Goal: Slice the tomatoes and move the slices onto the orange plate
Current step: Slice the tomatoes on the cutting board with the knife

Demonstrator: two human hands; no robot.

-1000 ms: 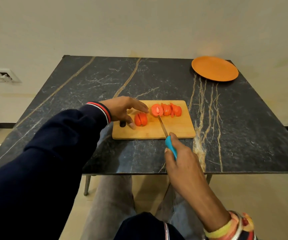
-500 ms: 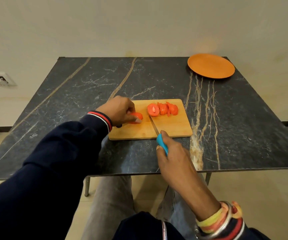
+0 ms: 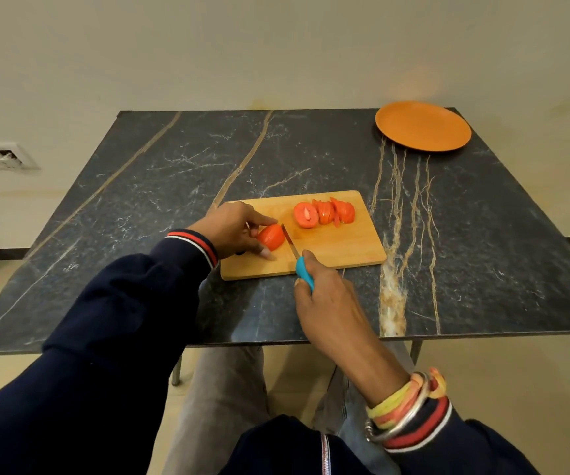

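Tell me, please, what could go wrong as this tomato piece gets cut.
The knife sits right against the tomato piece beside the fingertips of the left hand; a slip could nick them. The orange plate stands at the far corner, away from the cutting board, so slices may drop while carried.

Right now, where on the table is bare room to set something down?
Bare tabletop: between cutting board and orange plate, and far left of the board. Crowded: the board, with slices, tomato, knife, left hand, right hand.
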